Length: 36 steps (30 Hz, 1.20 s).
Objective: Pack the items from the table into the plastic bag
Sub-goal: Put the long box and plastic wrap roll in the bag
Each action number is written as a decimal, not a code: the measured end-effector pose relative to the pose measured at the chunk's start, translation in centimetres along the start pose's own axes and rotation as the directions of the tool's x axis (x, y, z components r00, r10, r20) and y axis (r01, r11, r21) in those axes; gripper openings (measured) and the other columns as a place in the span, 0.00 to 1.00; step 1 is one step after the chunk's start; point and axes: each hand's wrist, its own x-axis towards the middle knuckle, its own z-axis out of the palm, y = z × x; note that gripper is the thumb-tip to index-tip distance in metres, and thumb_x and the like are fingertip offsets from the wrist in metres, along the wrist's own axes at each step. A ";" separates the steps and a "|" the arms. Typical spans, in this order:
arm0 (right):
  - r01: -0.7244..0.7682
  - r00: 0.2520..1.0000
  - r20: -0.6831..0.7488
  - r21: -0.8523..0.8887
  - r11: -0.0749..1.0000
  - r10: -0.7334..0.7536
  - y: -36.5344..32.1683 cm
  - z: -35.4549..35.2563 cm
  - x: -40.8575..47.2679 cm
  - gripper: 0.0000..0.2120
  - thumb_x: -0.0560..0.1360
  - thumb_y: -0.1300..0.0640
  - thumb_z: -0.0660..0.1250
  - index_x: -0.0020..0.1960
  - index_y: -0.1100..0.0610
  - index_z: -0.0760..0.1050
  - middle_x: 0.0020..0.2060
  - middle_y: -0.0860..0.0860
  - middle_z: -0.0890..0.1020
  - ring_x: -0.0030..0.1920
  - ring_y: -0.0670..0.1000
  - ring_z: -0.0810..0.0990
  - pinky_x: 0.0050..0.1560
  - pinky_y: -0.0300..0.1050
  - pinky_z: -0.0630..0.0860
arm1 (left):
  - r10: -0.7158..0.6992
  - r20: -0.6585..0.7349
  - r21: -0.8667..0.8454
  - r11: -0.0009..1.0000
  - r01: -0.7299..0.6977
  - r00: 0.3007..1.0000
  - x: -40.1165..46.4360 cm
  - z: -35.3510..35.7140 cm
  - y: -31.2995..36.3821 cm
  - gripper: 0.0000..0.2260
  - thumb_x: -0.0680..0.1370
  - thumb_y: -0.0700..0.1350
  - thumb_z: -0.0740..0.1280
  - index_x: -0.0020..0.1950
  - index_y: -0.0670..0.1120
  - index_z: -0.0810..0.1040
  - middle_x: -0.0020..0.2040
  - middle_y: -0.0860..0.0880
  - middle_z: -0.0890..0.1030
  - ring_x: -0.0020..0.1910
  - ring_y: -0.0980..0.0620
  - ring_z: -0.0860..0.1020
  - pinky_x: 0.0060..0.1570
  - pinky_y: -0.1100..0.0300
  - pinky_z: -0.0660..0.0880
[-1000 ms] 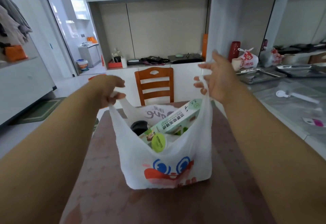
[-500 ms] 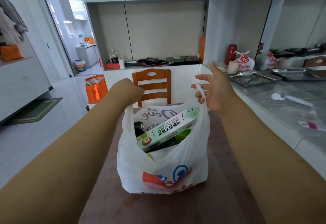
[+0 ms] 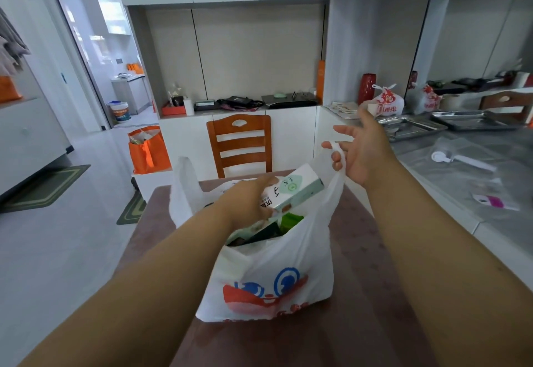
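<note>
A white plastic bag (image 3: 268, 274) with a red and blue cartoon print stands on the brown table (image 3: 354, 251). A long white and green box (image 3: 294, 190) sticks out of its top, slanting up to the right, above green packets (image 3: 288, 221). My left hand (image 3: 248, 199) rests on the box's lower end, fingers wrapped over it. My right hand (image 3: 360, 150) holds the bag's right handle (image 3: 337, 150) hooked on its lower fingers, with the other fingers spread. The left handle (image 3: 184, 182) stands loose and upright.
A wooden chair (image 3: 239, 144) stands at the table's far end. An orange bag (image 3: 148, 148) sits on a low white stand at the left. The grey counter (image 3: 461, 170) on the right carries metal trays (image 3: 415, 125), a white scoop and a tied bag.
My left hand let go of the bag's left handle and came down onto the box in the bag. The right hand keeps its handle raised. The bag has sunk lower.
</note>
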 end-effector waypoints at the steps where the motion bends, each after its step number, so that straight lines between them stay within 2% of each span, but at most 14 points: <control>1: -0.004 1.000 -0.016 0.046 0.999 0.005 -0.1 -0.2 0.0 0.33 0.73 0.30 0.53 0.63 0.56 0.72 0.57 0.63 0.79 0.41 0.53 0.75 0.32 0.41 0.73 | -0.019 0.008 -0.009 1.000 0.019 1.000 -0.2 -0.3 -0.2 0.31 0.69 0.48 0.74 0.69 0.63 0.66 0.65 0.53 0.77 0.58 0.46 0.80 0.39 0.58 0.79; 4: 0.016 1.000 -0.011 0.115 0.993 -0.014 0.0 -0.2 -0.2 0.33 0.75 0.31 0.52 0.64 0.56 0.72 0.59 0.65 0.77 0.43 0.54 0.75 0.33 0.41 0.71 | -0.061 0.058 0.019 0.998 0.060 0.996 -0.7 -0.2 -0.2 0.31 0.71 0.47 0.74 0.70 0.61 0.66 0.67 0.52 0.76 0.61 0.44 0.79 0.47 0.50 0.82; 9: 0.132 0.984 0.120 -0.001 0.991 -0.130 0.1 1.2 -0.8 0.32 0.75 0.31 0.50 0.62 0.55 0.73 0.55 0.63 0.81 0.35 0.54 0.77 0.33 0.43 0.75 | -0.028 0.133 0.149 0.989 0.008 0.991 -0.6 0.0 1.6 0.22 0.77 0.47 0.69 0.71 0.54 0.71 0.68 0.49 0.76 0.62 0.48 0.77 0.62 0.52 0.75; 12: 0.156 0.978 0.152 -0.077 0.985 -0.143 0.1 1.4 -0.7 0.30 0.78 0.34 0.50 0.60 0.58 0.74 0.54 0.63 0.81 0.34 0.56 0.81 0.42 0.50 0.82 | 0.056 -0.163 0.284 0.959 -0.008 0.985 -1.0 -2.7 2.2 0.16 0.77 0.52 0.66 0.64 0.50 0.77 0.63 0.48 0.79 0.59 0.49 0.76 0.59 0.53 0.74; 15: 0.122 0.988 0.116 -0.141 0.982 -0.106 0.4 1.5 -0.5 0.28 0.79 0.36 0.50 0.58 0.58 0.74 0.54 0.62 0.82 0.43 0.59 0.83 0.49 0.52 0.82 | 0.088 -0.567 0.535 0.796 0.284 0.819 -1.7 -6.2 0.7 0.21 0.74 0.58 0.68 0.60 0.46 0.77 0.59 0.44 0.78 0.60 0.43 0.73 0.56 0.47 0.72; 17: 0.109 0.990 0.102 -0.136 0.985 -0.096 0.5 1.7 -0.4 0.27 0.79 0.37 0.51 0.58 0.58 0.74 0.54 0.62 0.82 0.44 0.58 0.83 0.50 0.52 0.81 | -0.163 -0.644 0.440 0.721 0.536 0.748 -2.3 -7.9 -0.8 0.28 0.71 0.60 0.69 0.63 0.43 0.72 0.62 0.40 0.76 0.62 0.38 0.72 0.58 0.45 0.71; 20: 0.106 0.990 0.107 -0.119 0.987 -0.093 0.6 2.1 -0.4 0.26 0.78 0.37 0.53 0.58 0.57 0.74 0.54 0.62 0.82 0.43 0.58 0.82 0.48 0.51 0.81 | -0.503 -0.471 0.177 0.751 0.637 0.724 -2.1 -8.3 -2.8 0.26 0.74 0.51 0.70 0.67 0.42 0.68 0.53 0.42 0.78 0.49 0.43 0.77 0.42 0.51 0.76; 22: 0.116 0.989 0.107 -0.090 0.989 -0.106 0.7 2.4 -0.4 0.25 0.78 0.38 0.54 0.60 0.57 0.73 0.55 0.61 0.81 0.43 0.57 0.82 0.45 0.50 0.80 | -0.576 -0.306 -0.245 0.817 0.522 0.758 -1.5 -8.3 -3.2 0.19 0.76 0.40 0.68 0.66 0.42 0.70 0.51 0.43 0.80 0.42 0.46 0.80 0.36 0.56 0.77; 23: 0.130 0.986 0.110 -0.062 0.990 -0.123 0.7 2.5 -0.4 0.24 0.78 0.39 0.54 0.60 0.57 0.73 0.56 0.62 0.81 0.43 0.57 0.81 0.42 0.48 0.79 | -0.572 -0.269 -0.466 0.781 0.415 0.775 -1.2 -8.5 -3.2 0.18 0.77 0.37 0.67 0.66 0.43 0.71 0.54 0.43 0.81 0.41 0.47 0.82 0.35 0.58 0.79; 25: 0.172 0.977 0.119 0.042 0.984 -0.176 0.1 2.6 -0.4 0.21 0.79 0.41 0.55 0.60 0.57 0.73 0.58 0.65 0.79 0.39 0.55 0.78 0.38 0.44 0.74 | -0.545 -0.330 -0.691 0.696 0.197 0.771 -0.8 -9.5 -2.9 0.15 0.79 0.36 0.64 0.65 0.45 0.72 0.56 0.45 0.82 0.40 0.51 0.83 0.29 0.64 0.77; 27: 0.240 0.959 0.122 0.123 0.963 -0.255 -1.2 2.3 -0.2 0.19 0.79 0.43 0.56 0.58 0.56 0.74 0.57 0.67 0.79 0.35 0.53 0.76 0.35 0.42 0.72 | -0.526 -0.425 -0.740 0.670 0.051 0.737 -0.6 -11.1 -2.1 0.13 0.80 0.36 0.62 0.62 0.47 0.75 0.56 0.47 0.83 0.40 0.54 0.82 0.28 0.66 0.74; 31: 0.367 0.912 0.119 0.187 0.911 -0.392 -3.0 1.1 0.1 0.19 0.76 0.40 0.56 0.54 0.53 0.75 0.51 0.63 0.84 0.29 0.50 0.76 0.31 0.41 0.73 | -0.529 -0.575 -0.710 0.702 -0.059 0.624 -1.1 -13.6 -0.7 0.09 0.79 0.38 0.63 0.54 0.51 0.76 0.52 0.50 0.83 0.31 0.58 0.83 0.26 0.68 0.73; 33: 0.376 0.914 0.121 0.105 0.920 -0.388 -2.9 0.8 0.2 0.19 0.76 0.39 0.57 0.52 0.53 0.75 0.49 0.61 0.85 0.27 0.49 0.77 0.30 0.41 0.74 | -0.557 -0.543 -0.732 0.681 -0.029 0.629 -1.7 -12.9 -0.2 0.08 0.79 0.37 0.63 0.51 0.51 0.75 0.50 0.50 0.83 0.29 0.58 0.83 0.22 0.68 0.72; 36: 0.236 0.968 0.122 -0.118 0.965 -0.221 -0.4 0.8 0.1 0.20 0.76 0.38 0.57 0.51 0.53 0.74 0.48 0.61 0.85 0.28 0.50 0.78 0.33 0.43 0.76 | -0.618 -0.340 -0.763 0.622 0.175 0.709 -2.4 -9.5 -0.1 0.06 0.80 0.39 0.62 0.54 0.47 0.75 0.45 0.48 0.83 0.31 0.53 0.82 0.22 0.65 0.72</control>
